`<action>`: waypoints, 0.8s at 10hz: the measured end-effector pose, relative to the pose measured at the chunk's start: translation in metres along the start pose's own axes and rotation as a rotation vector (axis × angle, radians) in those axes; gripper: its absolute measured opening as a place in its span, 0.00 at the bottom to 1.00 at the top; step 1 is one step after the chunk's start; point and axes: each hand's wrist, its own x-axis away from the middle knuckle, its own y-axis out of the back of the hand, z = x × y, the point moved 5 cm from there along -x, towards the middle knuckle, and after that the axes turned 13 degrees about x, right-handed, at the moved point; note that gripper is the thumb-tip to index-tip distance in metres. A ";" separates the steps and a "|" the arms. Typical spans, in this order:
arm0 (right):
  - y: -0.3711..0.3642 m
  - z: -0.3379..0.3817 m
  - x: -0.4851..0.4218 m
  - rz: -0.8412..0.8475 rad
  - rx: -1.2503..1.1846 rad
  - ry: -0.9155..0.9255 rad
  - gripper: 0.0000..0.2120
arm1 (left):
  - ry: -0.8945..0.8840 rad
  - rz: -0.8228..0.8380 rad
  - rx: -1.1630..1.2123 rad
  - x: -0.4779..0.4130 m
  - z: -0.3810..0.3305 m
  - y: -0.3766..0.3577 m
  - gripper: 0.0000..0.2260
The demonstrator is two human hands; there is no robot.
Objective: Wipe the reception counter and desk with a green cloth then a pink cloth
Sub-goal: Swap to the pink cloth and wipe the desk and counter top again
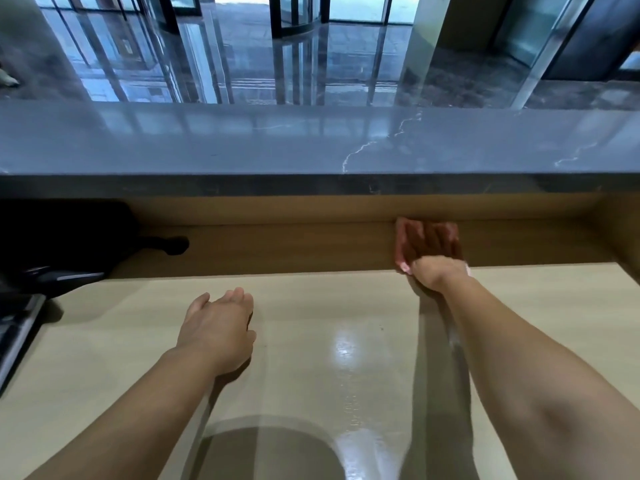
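A pink cloth (403,237) lies flat against the wooden back panel (294,247) under the grey marble counter (242,140). My right hand (433,261) presses on the cloth with its fingers spread, at the far edge of the pale desk (311,341). My left hand (218,327) rests on the desk at centre left, fingers loosely together, holding nothing. No green cloth is in view.
A black monitor base and stand (69,244) occupy the desk's far left corner. A keyboard edge (17,341) shows at the left border. The overhanging counter shades the back panel. A glossy lobby floor (311,64) lies beyond.
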 end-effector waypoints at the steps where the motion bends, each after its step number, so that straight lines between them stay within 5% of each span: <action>1: -0.009 -0.022 -0.010 0.150 0.971 -0.027 0.29 | 0.012 0.008 0.020 0.000 0.002 -0.001 0.20; 2: 0.013 0.025 0.010 -0.010 1.931 0.294 0.24 | 0.018 0.002 0.055 0.002 0.003 -0.005 0.23; 3: 0.046 0.055 0.045 0.118 0.716 -0.049 0.37 | 0.005 -0.017 0.096 0.006 0.001 -0.008 0.25; 4: 0.035 0.114 0.054 0.197 -0.086 0.048 0.27 | -0.020 -0.109 0.099 0.017 0.003 -0.010 0.23; 6: 0.051 0.229 0.112 -0.047 -0.095 0.490 0.28 | -0.082 -0.358 0.135 0.070 0.025 -0.029 0.12; 8: 0.044 0.259 0.139 -0.078 -0.087 0.706 0.25 | -0.112 -0.428 0.057 0.091 0.017 -0.024 0.08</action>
